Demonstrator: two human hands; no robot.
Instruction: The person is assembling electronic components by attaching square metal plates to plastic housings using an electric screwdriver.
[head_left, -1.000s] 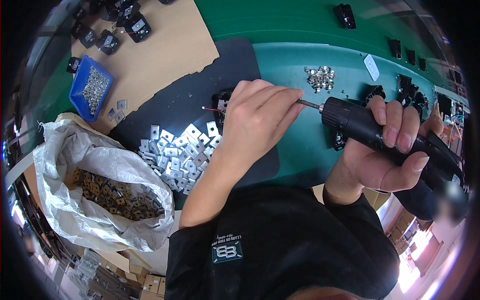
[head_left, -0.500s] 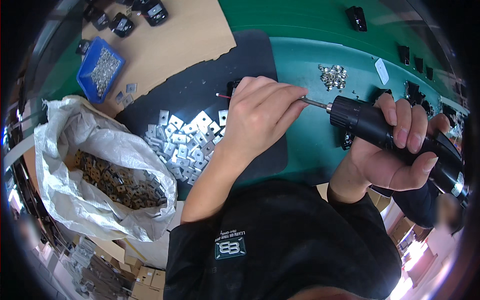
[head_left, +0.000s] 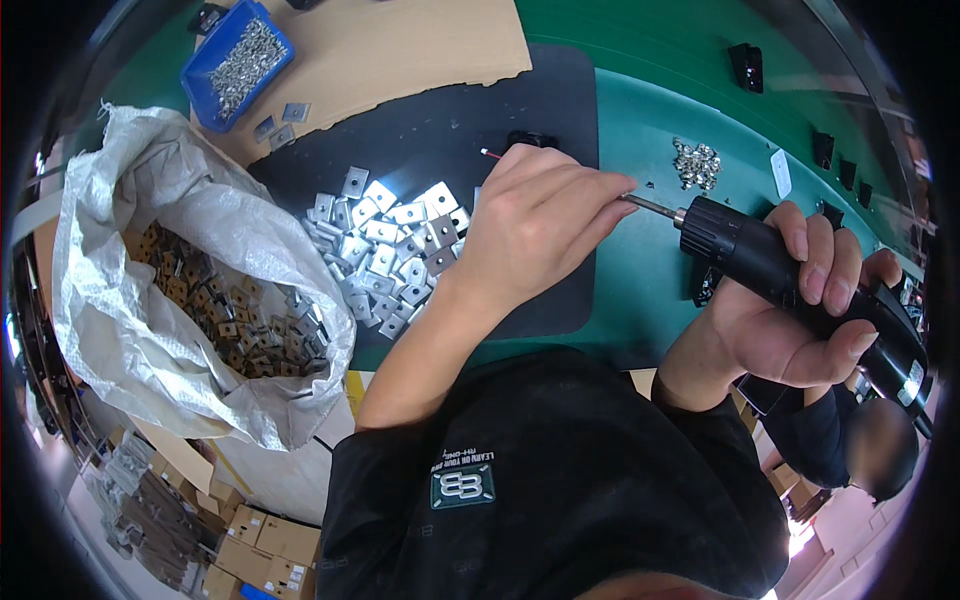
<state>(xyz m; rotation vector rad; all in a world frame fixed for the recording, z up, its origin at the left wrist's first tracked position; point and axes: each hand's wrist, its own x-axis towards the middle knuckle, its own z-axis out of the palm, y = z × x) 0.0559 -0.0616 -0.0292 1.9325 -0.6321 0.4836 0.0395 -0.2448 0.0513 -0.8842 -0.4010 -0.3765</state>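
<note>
My right hand [head_left: 800, 310] is wrapped round a black electric screwdriver [head_left: 745, 250], whose bit points left. The thumb and fingertips of my left hand [head_left: 545, 225] are pinched together at the tip of that bit [head_left: 655, 206]. Whatever sits between those fingertips is too small and hidden to name. Just beyond the left hand lies a black part [head_left: 530, 139] with a thin red wire, partly covered by the hand. Left of my left wrist, square metal plates with holes [head_left: 385, 255] are heaped on a dark mat [head_left: 400, 145].
At the left stands a white woven sack [head_left: 105, 290] of similar plates. A blue bin [head_left: 205, 75] of small metal pieces rests on cardboard [head_left: 400, 45]. Small shiny fasteners [head_left: 697, 165] are piled on the green table, with black parts [head_left: 746, 68] farther right. Another person [head_left: 830, 435] is at the right.
The table and its things appear shifted right in the view, as if my head turned. Both hands and the screwdriver keep nearly the same pose, the bit still at the left fingertips.
</note>
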